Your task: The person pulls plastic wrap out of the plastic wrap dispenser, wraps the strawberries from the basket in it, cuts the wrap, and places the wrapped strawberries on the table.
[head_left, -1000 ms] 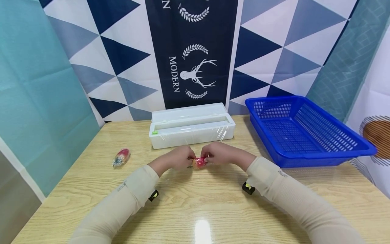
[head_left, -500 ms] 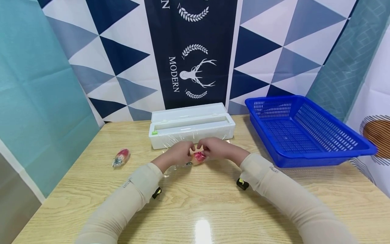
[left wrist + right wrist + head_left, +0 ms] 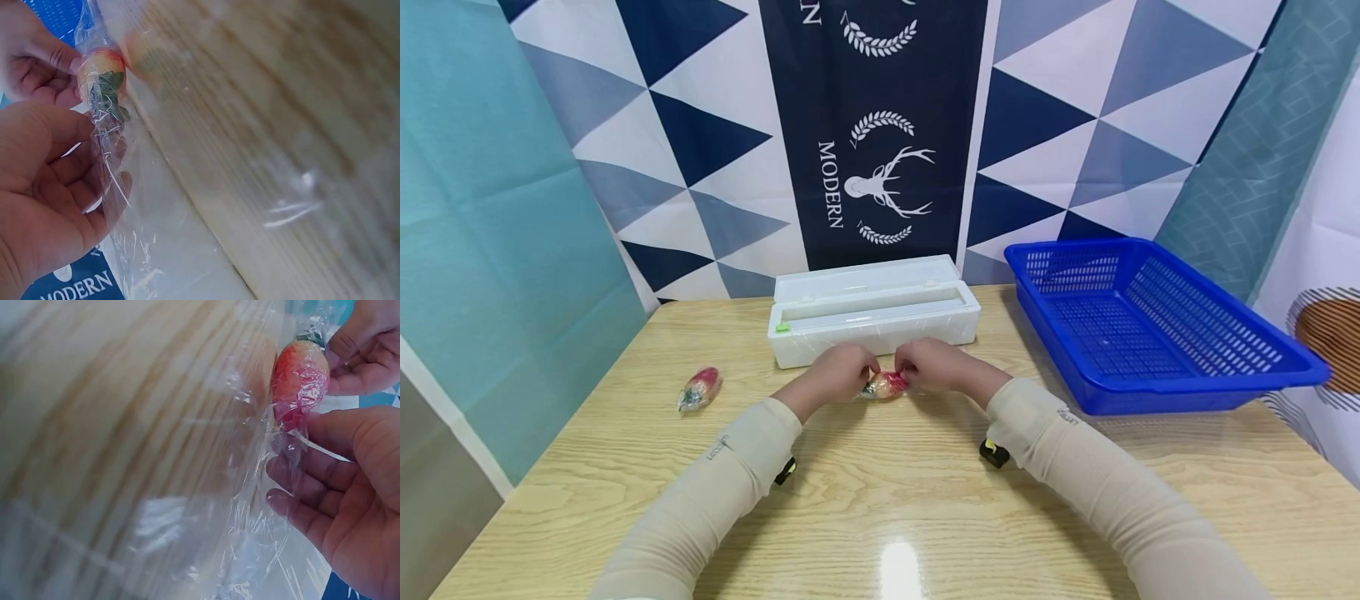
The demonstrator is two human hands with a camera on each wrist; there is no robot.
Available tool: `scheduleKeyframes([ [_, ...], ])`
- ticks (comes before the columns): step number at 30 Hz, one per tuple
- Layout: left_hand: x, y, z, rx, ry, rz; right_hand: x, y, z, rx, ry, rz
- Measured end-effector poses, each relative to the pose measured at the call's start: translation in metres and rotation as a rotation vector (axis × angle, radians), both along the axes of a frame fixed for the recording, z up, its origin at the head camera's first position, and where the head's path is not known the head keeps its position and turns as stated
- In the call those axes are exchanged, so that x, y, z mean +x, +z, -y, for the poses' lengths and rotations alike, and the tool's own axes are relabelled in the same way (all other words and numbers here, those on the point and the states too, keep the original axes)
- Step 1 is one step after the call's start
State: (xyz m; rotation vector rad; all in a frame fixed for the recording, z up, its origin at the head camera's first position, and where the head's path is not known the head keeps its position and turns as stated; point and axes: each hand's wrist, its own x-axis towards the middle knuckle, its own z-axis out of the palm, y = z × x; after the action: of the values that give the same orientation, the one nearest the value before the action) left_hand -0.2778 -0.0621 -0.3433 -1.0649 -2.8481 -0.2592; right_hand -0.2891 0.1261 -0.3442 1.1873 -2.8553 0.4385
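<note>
A red-and-yellow fruit with a green leafy end (image 3: pixel 886 384) lies low over the table between both hands, wrapped in clear cling film (image 3: pixel 250 550). My left hand (image 3: pixel 842 371) pinches the film beside the leafy end, which the left wrist view shows close to the thumb (image 3: pixel 75 125). At the red end, my right hand (image 3: pixel 932 365) pinches the film between thumb and fingers, the other fingers loosely bent behind the sheet. Seen in the right wrist view, the fruit (image 3: pixel 301 378) shows through shiny creases of film. Loose film spreads out along the table on both sides.
Just behind the hands stands a long white cling film box (image 3: pixel 880 329) with its lid up and a green slider (image 3: pixel 782 327). Another wrapped red fruit (image 3: pixel 700 388) lies at the left. A blue plastic basket (image 3: pixel 1157 385) stands at the right.
From a close grip on the fruit, both hands moved slightly away from me, and their fingers now pinch the film at its two ends. The fruit turned so its leafy end shows at left.
</note>
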Motion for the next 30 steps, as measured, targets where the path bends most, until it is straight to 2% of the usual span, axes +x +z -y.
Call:
scheduleKeyframes([
  [11,0.003,0.004,0.003,0.035,-0.003,0.057,0.006,0.007,-0.001,0.030,-0.024,-0.057],
  [16,0.003,0.007,0.010,0.104,-0.006,0.063,0.007,0.011,-0.002,0.007,-0.017,-0.080],
  [19,0.003,0.009,0.018,0.181,-0.013,0.056,0.008,0.013,0.000,-0.009,-0.007,-0.100],
  [24,0.002,0.015,0.035,0.330,0.062,0.046,0.010,0.016,0.003,-0.032,-0.011,-0.120],
  [28,-0.001,0.022,0.050,0.458,0.142,-0.019,0.011,0.018,0.005,-0.050,-0.039,-0.126],
  [30,-0.005,0.026,0.059,0.493,0.182,-0.060,0.011,0.019,0.007,-0.068,-0.055,-0.122],
])
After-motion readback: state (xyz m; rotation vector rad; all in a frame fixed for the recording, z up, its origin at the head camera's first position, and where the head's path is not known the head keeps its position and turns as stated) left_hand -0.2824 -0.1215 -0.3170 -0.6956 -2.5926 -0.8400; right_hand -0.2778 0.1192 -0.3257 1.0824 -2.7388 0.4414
